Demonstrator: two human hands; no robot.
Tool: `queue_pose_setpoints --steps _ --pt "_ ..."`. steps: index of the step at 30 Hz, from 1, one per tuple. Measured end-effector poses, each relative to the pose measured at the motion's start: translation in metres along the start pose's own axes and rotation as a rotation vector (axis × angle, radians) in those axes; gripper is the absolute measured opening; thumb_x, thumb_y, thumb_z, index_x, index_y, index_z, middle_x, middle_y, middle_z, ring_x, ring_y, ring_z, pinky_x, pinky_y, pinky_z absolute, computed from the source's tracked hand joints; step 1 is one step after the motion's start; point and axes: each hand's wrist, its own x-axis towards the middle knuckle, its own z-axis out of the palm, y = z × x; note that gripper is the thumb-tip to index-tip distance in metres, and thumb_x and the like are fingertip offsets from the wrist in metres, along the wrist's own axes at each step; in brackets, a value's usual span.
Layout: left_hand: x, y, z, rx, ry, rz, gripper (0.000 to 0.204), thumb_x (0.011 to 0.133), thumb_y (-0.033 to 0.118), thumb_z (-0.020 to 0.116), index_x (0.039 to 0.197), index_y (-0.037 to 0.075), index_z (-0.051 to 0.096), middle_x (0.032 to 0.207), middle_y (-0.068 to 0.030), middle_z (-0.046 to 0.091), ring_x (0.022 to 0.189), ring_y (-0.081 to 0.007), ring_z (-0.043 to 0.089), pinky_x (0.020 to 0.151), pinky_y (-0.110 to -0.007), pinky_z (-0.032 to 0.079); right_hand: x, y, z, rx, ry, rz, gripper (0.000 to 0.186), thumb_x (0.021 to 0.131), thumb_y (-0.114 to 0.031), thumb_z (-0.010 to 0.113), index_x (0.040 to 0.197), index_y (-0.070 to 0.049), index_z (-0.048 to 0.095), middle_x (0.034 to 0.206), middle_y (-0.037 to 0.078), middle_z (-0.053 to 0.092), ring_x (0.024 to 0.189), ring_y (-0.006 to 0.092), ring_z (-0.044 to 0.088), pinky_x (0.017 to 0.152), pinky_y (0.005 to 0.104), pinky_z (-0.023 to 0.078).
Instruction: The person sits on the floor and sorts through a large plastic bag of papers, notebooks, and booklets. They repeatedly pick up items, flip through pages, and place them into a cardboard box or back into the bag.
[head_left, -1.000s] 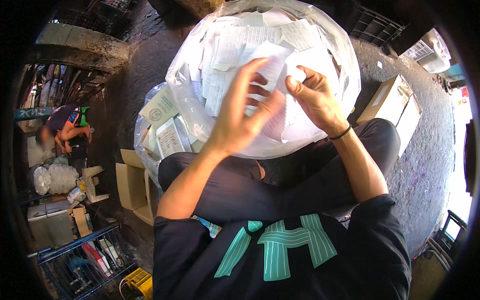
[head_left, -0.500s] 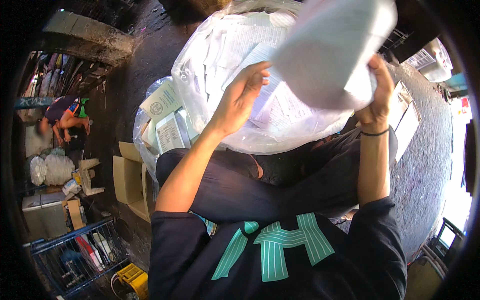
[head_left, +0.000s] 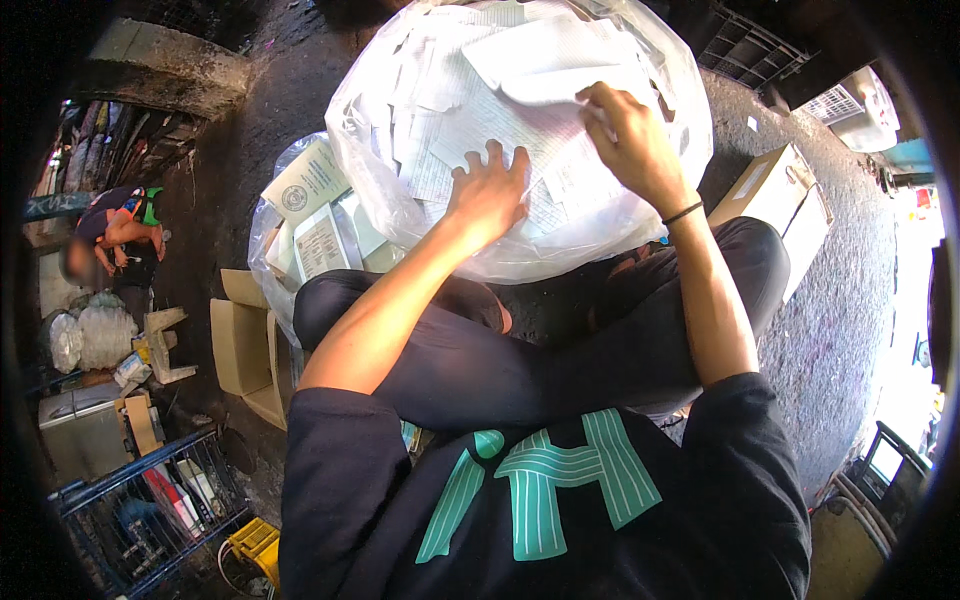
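Observation:
A large clear plastic bag full of loose printed and written paper sheets stands in front of my crossed legs. My left hand rests palm down on the sheets, its fingers spread and holding nothing. Above the right part of the pile is my right hand, its fingers bent and apart, with the fingertips close to the curled lower edge of a white sheet. Whether they touch that sheet I cannot tell. A dark band circles my right wrist.
Left of the big bag, a smaller clear bag holds booklets. An open cardboard box lies nearer me. To the right sits another carton. Far left, a person crouches beyond a blue metal rack.
The white paper that my right hand held up over the bag now lies on the pile. Both hands have come down, the left one onto the sheets.

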Motion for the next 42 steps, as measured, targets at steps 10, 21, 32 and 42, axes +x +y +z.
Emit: queue_pose_setpoints --steps 10,21,32,42 --pt "-0.007 -0.021 -0.049 0.014 0.517 0.009 0.037 0.078 -0.009 0.066 0.113 0.001 0.072 0.101 -0.0178 0.073 0.087 -0.0359 0.074 0.077 -0.044 0.062 -0.024 0.009 0.008 -0.319 -0.354 0.299 0.052 0.088 -0.021 0.078 0.135 -0.009 0.063 0.132 0.021 0.065 0.119 0.0435 0.064 0.105 0.0513 0.050" --pt "-0.041 -0.097 -0.123 -1.136 1.185 -0.315 0.020 0.103 -0.004 0.055 0.115 -0.006 0.071 0.105 -0.0097 0.075 0.090 -0.0155 0.071 0.083 -0.029 0.058 -0.022 -0.011 0.005 -0.285 -0.230 0.149 0.090 0.082 -0.041 0.086 0.148 0.008 0.048 0.148 0.034 0.052 0.140 0.0464 0.051 0.115 0.0593 0.041" --pt "-0.014 -0.041 -0.044 -2.022 0.628 -0.530 0.033 0.090 -0.011 0.051 0.114 -0.002 0.071 0.101 -0.0034 0.069 0.092 -0.0138 0.065 0.086 -0.030 0.054 -0.013 -0.041 0.024 1.497 -0.166 0.608 0.052 0.100 -0.011 0.064 0.145 0.005 0.045 0.137 0.014 0.058 0.123 0.0244 0.055 0.108 0.0415 0.044" --pt "-0.004 -0.012 -0.001 -0.686 0.589 -0.163 0.066 0.093 0.032 0.080 0.146 0.010 0.049 0.142 -0.0267 0.044 0.136 -0.0400 0.044 0.112 -0.048 0.041 -0.018 -0.015 0.034 1.233 0.010 0.686 0.021 0.096 0.000 0.070 0.116 0.006 0.066 0.104 0.010 0.072 0.090 0.0187 0.069 0.083 0.0332 0.056"
